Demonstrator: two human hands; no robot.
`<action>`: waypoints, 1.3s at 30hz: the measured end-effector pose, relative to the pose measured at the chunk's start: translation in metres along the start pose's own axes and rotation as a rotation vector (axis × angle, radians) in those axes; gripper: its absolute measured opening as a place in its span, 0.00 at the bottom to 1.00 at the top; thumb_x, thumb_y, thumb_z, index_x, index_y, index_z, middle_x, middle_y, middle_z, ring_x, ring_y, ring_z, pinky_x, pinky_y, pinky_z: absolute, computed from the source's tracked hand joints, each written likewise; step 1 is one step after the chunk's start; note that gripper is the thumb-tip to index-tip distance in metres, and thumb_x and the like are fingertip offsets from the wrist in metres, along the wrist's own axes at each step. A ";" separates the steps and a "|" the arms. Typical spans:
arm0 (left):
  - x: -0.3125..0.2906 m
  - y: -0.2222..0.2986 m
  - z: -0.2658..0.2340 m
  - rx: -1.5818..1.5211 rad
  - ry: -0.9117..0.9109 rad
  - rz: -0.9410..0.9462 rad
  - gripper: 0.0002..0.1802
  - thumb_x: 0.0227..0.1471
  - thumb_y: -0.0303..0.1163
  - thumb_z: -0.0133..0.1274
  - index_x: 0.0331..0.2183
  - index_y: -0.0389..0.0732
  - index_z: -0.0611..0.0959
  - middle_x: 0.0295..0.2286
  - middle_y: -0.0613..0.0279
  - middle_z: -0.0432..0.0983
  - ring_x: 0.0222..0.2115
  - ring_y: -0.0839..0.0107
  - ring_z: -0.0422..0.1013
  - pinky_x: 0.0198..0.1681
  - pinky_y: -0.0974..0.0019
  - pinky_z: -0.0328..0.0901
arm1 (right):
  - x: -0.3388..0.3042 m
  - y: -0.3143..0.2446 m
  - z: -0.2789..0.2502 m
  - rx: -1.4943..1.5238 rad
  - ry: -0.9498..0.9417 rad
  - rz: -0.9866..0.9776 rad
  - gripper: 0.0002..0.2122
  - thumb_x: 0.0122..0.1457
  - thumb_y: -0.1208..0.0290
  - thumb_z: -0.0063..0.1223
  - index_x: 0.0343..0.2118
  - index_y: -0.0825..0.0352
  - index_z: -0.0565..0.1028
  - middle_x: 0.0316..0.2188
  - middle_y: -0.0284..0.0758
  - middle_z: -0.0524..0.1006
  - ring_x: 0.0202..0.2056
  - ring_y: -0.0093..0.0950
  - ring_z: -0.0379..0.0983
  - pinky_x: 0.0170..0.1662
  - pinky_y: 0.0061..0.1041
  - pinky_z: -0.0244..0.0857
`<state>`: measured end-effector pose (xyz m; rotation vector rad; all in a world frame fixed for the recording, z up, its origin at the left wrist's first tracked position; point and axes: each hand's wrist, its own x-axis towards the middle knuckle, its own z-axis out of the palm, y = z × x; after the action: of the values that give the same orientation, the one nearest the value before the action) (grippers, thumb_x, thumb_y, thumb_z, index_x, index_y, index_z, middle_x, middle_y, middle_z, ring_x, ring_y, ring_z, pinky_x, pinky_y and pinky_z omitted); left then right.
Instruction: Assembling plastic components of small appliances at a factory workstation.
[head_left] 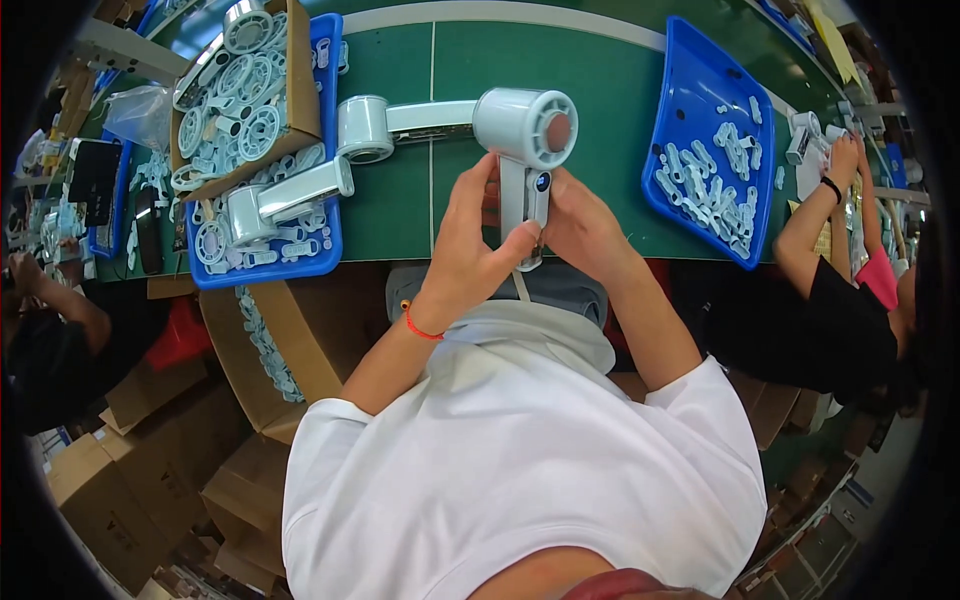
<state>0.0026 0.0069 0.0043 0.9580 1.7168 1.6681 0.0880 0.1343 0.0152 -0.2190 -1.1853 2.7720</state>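
A pale handheld fan [526, 128] with a round ribbed head and a straight handle stands upright in front of me at the table's near edge, head at the far end. My left hand [477, 235] wraps the handle, its thumb pressed on the lower front below a small dark round display. From the other side, my right hand [588, 228] is closed against the handle, its fingertips partly hidden behind it. A second pale fan [366, 128] lies on the green table just behind and left, its handle reaching toward the held fan's head.
At left, a blue tray [334, 220] holds pale parts, another fan [250, 216] and a cardboard box [300, 70] full of ring-shaped parts. A blue tray [668, 100] of small pale pieces is at right. Co-workers sit on both sides; cardboard boxes [130, 490] stand below left.
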 end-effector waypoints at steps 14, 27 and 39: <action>-0.003 0.011 -0.011 -0.426 -0.059 -0.120 0.25 0.47 0.24 0.50 0.49 0.28 0.65 0.36 0.52 0.72 0.37 0.68 0.72 0.41 0.65 0.68 | -0.017 -0.006 0.004 -1.066 0.070 -0.225 0.47 0.44 0.56 0.64 0.62 0.69 0.47 0.55 0.45 0.59 0.54 0.38 0.58 0.57 0.33 0.50; -0.001 0.010 -0.010 -0.458 0.029 -0.078 0.22 0.47 0.17 0.39 0.47 0.27 0.68 0.37 0.53 0.74 0.38 0.71 0.71 0.44 0.67 0.67 | -0.015 -0.002 0.007 -1.150 0.117 -0.267 0.43 0.46 0.63 0.63 0.61 0.72 0.49 0.53 0.44 0.61 0.53 0.37 0.59 0.55 0.31 0.53; -0.003 -0.004 -0.013 -0.037 0.118 -0.149 0.16 0.45 0.19 0.43 0.40 0.32 0.74 0.29 0.58 0.76 0.27 0.77 0.71 0.30 0.72 0.66 | -0.017 0.008 0.007 -1.157 0.114 -0.202 0.42 0.46 0.71 0.62 0.61 0.73 0.47 0.51 0.43 0.62 0.53 0.37 0.59 0.57 0.31 0.50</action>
<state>-0.0063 -0.0028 0.0014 0.7092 1.7809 1.6809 0.1027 0.1215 0.0158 -0.3060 -2.4231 1.5727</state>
